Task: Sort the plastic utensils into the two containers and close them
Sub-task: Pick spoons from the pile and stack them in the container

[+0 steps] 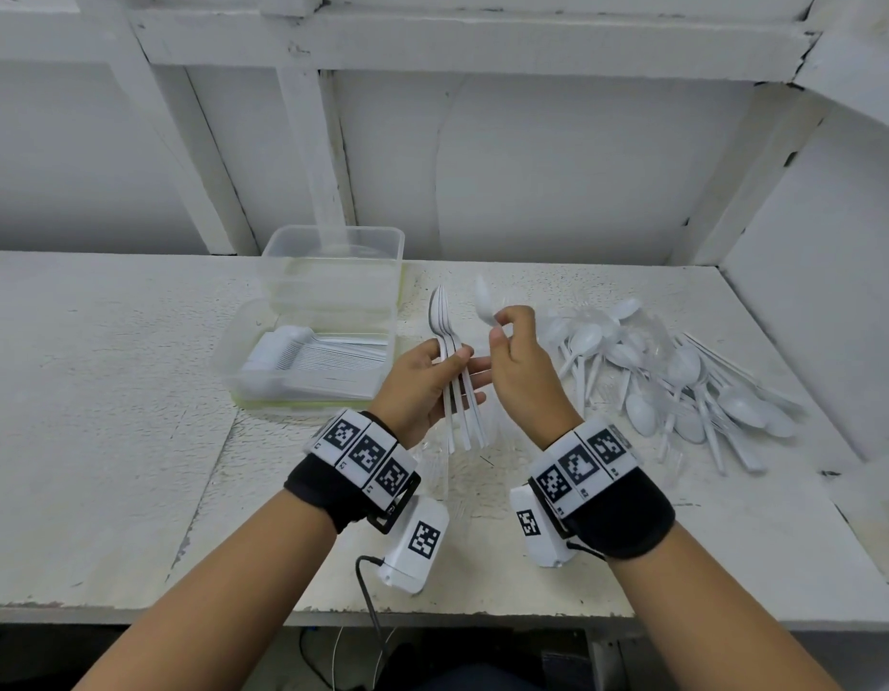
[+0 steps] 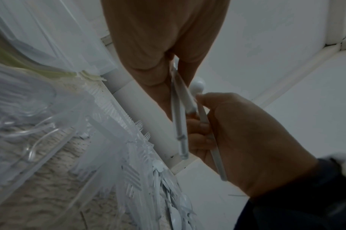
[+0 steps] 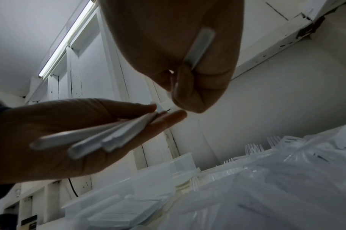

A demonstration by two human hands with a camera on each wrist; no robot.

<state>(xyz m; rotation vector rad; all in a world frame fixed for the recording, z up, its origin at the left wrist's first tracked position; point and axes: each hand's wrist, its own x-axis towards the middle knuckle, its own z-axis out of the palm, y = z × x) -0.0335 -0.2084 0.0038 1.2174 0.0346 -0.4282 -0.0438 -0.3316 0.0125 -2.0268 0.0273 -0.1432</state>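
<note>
White-painted boards back a rough white worktop (image 1: 108,441), boxed in by a wall at three o'clock. At the centre of the head view, the left hand (image 1: 422,386) clamps a small bundle of white spoons (image 1: 455,371) between thumb and fingers, bowls toward twelve o'clock. Just beside it at one o'clock, the right hand (image 1: 520,361) pinches a single spoon (image 1: 485,299) by its handle, bowl up, close to the bundle. A loose pile of utensils (image 1: 682,381), white spoons mixed with clear pieces, lies at three o'clock. At ten o'clock sits an open container (image 1: 303,361) already holding a neat stack of white utensils, and behind it, at eleven o'clock, a taller clear container (image 1: 333,266) that looks empty.

These spoons seem very light, thin and slick, stiff along the handle yet likely to snap if bent; nested ones may slide apart, so holding mid-handle, near the bowls, looks safest. Room to move is good toward nine o'clock; the wall and the pile crowd three o'clock, and the worktop's front edge at six o'clock is where a dropped spoon could go over
</note>
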